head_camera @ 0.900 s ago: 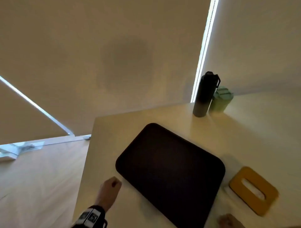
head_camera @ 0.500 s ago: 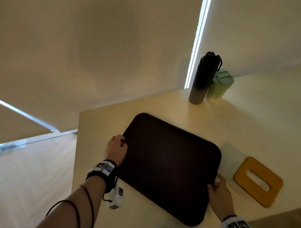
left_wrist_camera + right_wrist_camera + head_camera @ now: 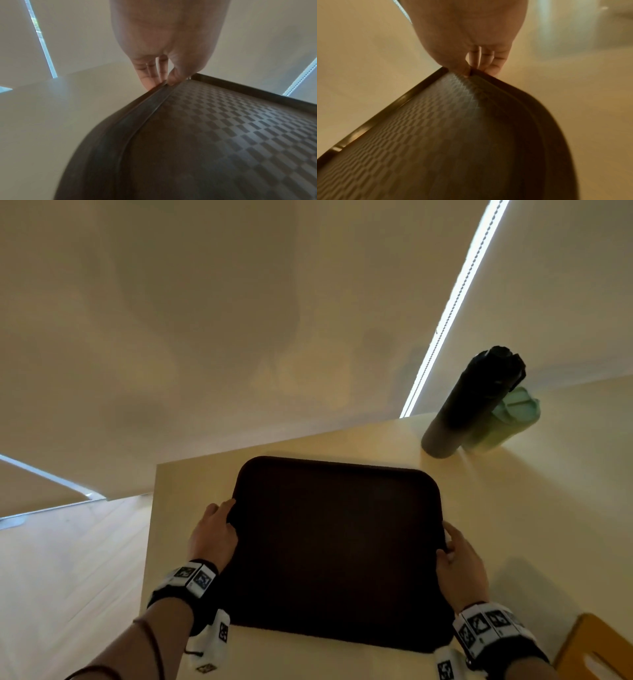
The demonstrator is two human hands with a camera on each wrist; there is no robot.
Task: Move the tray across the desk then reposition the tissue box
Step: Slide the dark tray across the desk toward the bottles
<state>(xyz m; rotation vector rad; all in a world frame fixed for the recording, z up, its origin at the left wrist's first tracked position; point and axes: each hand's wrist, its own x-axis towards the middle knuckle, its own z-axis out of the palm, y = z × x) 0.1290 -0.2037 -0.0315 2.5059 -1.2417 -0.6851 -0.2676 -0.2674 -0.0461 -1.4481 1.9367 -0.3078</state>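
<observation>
A dark brown tray (image 3: 337, 549) with a checkered floor (image 3: 231, 135) (image 3: 436, 135) sits square in the middle of the pale desk (image 3: 513, 508). My left hand (image 3: 214, 534) pinches its left rim (image 3: 154, 92), thumb on top and fingers below. My right hand (image 3: 460, 563) pinches the right rim (image 3: 488, 77) the same way. The yellow tissue box (image 3: 596, 648) lies at the bottom right corner of the head view, partly cut off by the frame.
A tall black bottle (image 3: 476, 402) and a green cup (image 3: 503, 419) stand together at the desk's far right, just beyond the tray's corner. The desk's left edge (image 3: 150, 542) drops to a wooden floor (image 3: 68, 577). A wall runs behind the desk.
Both hands came onto the tray's sides and took hold of its rims. The tray turned from a diagonal lie to square with me, and the view shifted so the tissue box slid to the corner.
</observation>
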